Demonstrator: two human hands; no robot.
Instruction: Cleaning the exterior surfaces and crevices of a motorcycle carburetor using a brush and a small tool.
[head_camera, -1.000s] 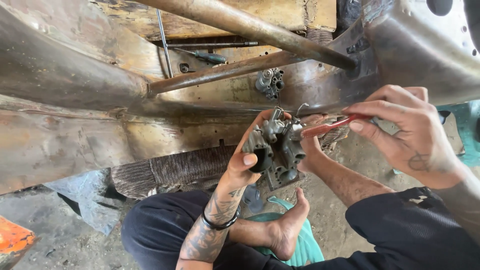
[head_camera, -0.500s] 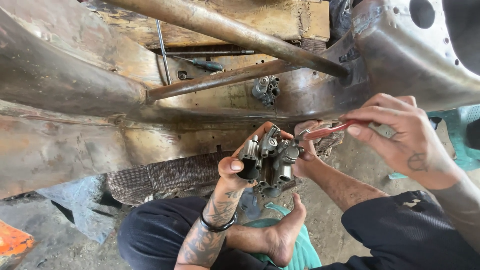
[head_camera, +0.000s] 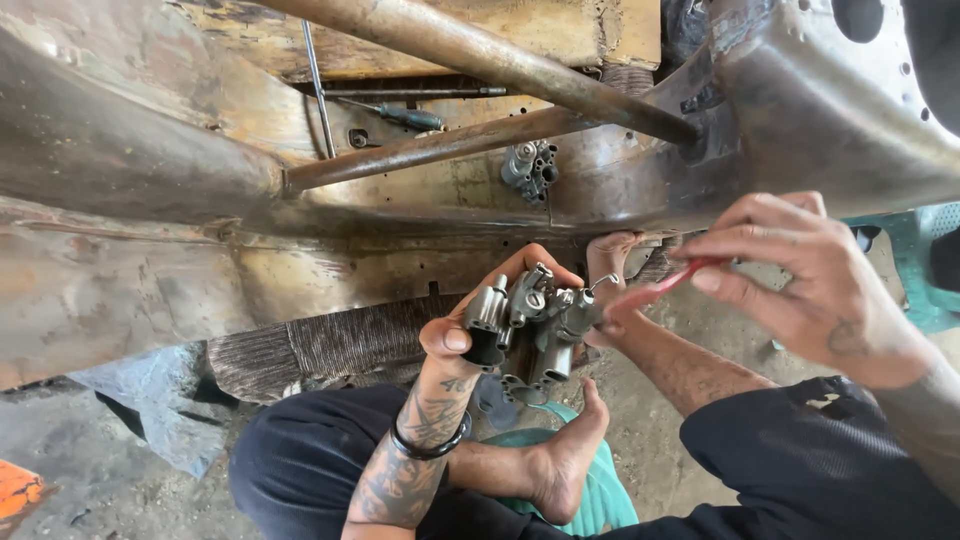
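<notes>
- The left hand (head_camera: 470, 330) grips a grey metal carburetor (head_camera: 530, 325), thumb pressed on its near side and fingers curled round the back, holding it up above the person's lap.
- The right hand (head_camera: 800, 275) pinches a thin red-handled tool (head_camera: 655, 288) between thumb and fingertips; its tip points at the carburetor's upper right side, whether touching cannot be told.
- A black band (head_camera: 430, 445) circles the left wrist.
- A bare foot (head_camera: 560, 465) rests on a teal sandal (head_camera: 600, 495) under the carburetor.
- Behind stands a rusty metal frame (head_camera: 150, 170) with two crossing tubes (head_camera: 480, 50).
- On the frame's flat panel lie a second small carburetor part (head_camera: 528, 168) and a screwdriver (head_camera: 400, 115) with a dark green handle.
- No container shows its contents.
</notes>
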